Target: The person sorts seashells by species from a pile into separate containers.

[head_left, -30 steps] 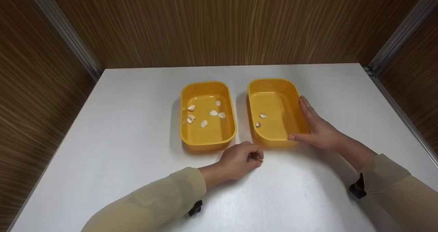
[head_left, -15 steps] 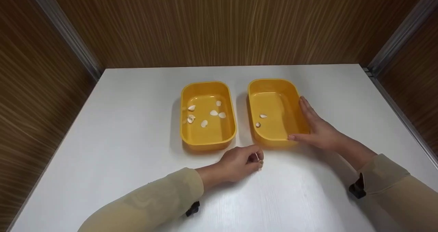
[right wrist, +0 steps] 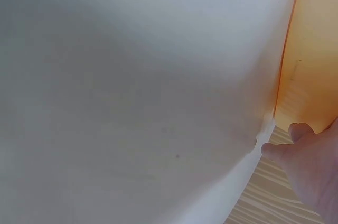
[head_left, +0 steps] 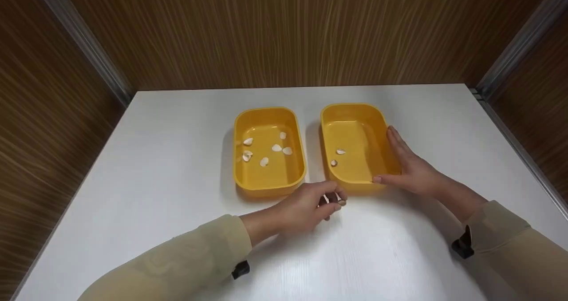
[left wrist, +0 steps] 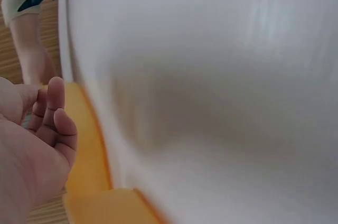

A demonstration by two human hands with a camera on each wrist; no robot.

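In the head view my left hand pinches a small tan shell-like piece between thumb and fingertips, low in front of the right yellow tray. The left wrist view shows the curled fingers, but the piece is hidden there. My right hand rests at that tray's near right corner, fingers straight along its outer side and thumb on the near rim. Two small whitish shell-like pieces lie inside the right tray. Several whitish shell-like pieces are scattered in the left yellow tray.
Both trays stand side by side on a white table with a narrow gap between them. A wood-grain panel rises behind the table. More panels with metal edge strips flank it at left and right.
My left hand has lifted slightly and its fingers have opened out a little, so the tan piece shows more at the fingertips. The right hand and both trays stay in place.
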